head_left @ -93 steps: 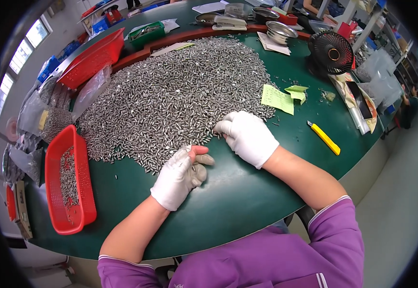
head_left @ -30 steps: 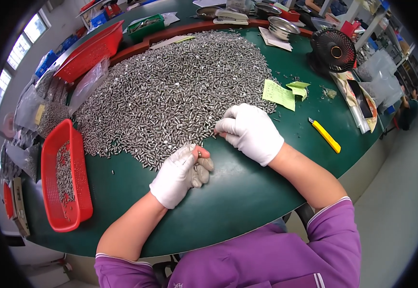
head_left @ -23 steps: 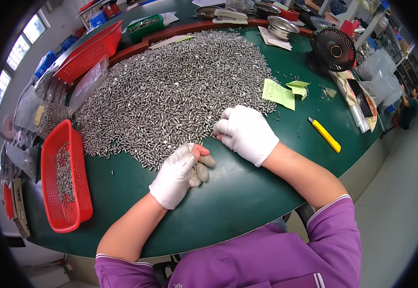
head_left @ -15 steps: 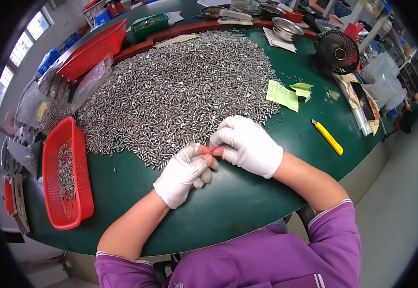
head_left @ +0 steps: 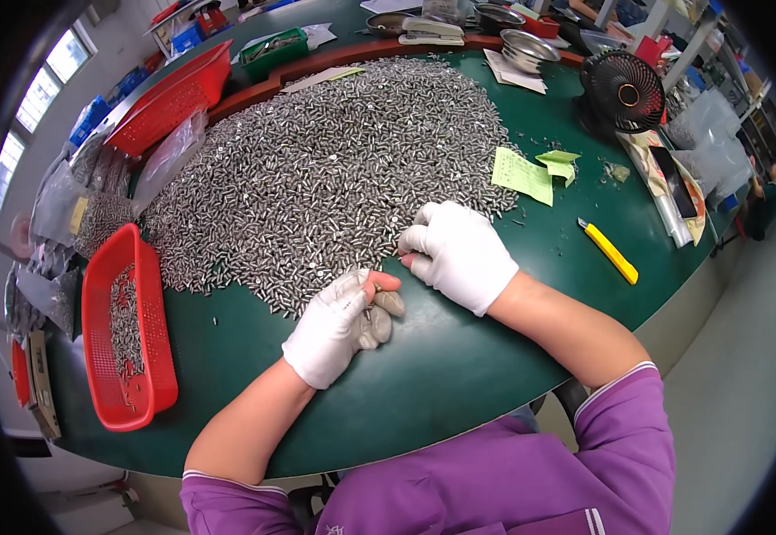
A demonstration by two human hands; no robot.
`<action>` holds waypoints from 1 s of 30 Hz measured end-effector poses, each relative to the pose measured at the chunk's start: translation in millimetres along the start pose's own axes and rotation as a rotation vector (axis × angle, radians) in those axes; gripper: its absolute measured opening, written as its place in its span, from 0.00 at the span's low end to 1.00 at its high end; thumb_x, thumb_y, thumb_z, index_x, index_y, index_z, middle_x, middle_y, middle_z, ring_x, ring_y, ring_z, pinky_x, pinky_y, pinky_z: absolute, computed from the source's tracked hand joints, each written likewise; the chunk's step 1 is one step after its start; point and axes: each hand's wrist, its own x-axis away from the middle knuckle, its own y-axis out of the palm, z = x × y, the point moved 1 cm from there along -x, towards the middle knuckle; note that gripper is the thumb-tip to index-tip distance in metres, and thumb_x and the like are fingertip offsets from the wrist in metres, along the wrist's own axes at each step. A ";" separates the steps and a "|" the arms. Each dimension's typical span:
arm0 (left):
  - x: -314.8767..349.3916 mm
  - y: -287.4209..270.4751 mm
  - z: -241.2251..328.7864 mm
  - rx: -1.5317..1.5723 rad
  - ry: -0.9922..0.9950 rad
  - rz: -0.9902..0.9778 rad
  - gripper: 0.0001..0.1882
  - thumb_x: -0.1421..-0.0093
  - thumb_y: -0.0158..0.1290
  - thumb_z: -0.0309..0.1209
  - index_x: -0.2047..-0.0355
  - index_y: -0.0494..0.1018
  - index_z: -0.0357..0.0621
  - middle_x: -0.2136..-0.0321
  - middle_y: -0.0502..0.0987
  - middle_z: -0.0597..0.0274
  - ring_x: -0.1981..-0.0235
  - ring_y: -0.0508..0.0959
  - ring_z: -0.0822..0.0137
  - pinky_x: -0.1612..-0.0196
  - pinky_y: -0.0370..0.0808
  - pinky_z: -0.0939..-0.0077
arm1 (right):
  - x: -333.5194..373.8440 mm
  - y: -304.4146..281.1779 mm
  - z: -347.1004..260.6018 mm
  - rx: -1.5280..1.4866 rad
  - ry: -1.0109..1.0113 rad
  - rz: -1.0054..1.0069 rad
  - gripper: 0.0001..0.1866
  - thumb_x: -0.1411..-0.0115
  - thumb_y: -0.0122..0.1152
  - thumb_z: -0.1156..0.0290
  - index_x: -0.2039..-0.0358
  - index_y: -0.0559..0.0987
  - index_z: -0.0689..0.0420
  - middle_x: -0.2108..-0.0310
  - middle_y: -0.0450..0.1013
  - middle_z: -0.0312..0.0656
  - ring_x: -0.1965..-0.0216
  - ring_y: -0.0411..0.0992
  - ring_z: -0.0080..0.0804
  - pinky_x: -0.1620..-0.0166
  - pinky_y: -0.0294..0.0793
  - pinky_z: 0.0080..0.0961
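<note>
The left hand (head_left: 338,319) curls around a metal pin (head_left: 368,313); I cannot tell whether the curled right hand (head_left: 459,254) pinches one. A heap of pins (head_left: 316,174) lies just past both.

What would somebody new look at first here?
First, the huge heap of little silver metal pieces spread over the green table. Next, the white-gloved left hand and right hand at the heap's near edge, and the long red basket left of them.
</note>
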 end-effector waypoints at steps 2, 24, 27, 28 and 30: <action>-0.1 0.0 0.0 0.005 -0.004 0.001 0.15 0.37 0.50 0.43 0.60 0.71 0.44 0.71 0.76 0.64 0.80 0.65 0.77 0.78 0.60 0.85 | -1.0 1.8 -1.9 0.010 -0.040 -0.010 0.06 0.51 0.63 0.66 0.73 0.80 0.53 0.72 0.71 0.40 0.67 0.71 0.42 0.64 0.72 0.36; 1.6 -2.1 -1.6 0.029 -0.036 0.030 0.11 0.37 0.51 0.40 0.63 0.72 0.46 0.73 0.75 0.67 0.80 0.67 0.76 0.78 0.61 0.87 | -0.7 -14.6 8.5 -0.010 -0.021 0.181 0.05 0.51 0.62 0.74 0.71 0.79 0.52 0.71 0.72 0.39 0.67 0.71 0.40 0.63 0.72 0.33; 0.7 -3.4 -1.2 0.035 -0.033 0.021 0.13 0.37 0.51 0.41 0.61 0.72 0.45 0.73 0.75 0.66 0.80 0.68 0.76 0.78 0.61 0.86 | -1.2 -10.6 10.5 -0.005 -0.022 0.126 0.04 0.51 0.62 0.72 0.72 0.79 0.52 0.72 0.72 0.38 0.68 0.71 0.39 0.64 0.72 0.34; 0.3 -4.3 -1.0 0.049 -0.036 0.002 0.14 0.37 0.51 0.42 0.60 0.71 0.45 0.73 0.75 0.66 0.79 0.68 0.76 0.78 0.62 0.86 | -1.8 -8.7 10.3 -0.006 -0.022 0.126 0.04 0.51 0.62 0.72 0.72 0.79 0.52 0.72 0.72 0.38 0.68 0.71 0.39 0.64 0.72 0.34; 0.2 -2.3 1.5 0.055 -0.027 -0.013 0.15 0.37 0.51 0.43 0.59 0.71 0.44 0.72 0.74 0.66 0.78 0.68 0.76 0.77 0.62 0.86 | -2.1 -9.0 8.1 0.054 -0.031 0.095 0.03 0.52 0.62 0.71 0.73 0.80 0.51 0.73 0.72 0.38 0.68 0.71 0.39 0.65 0.72 0.35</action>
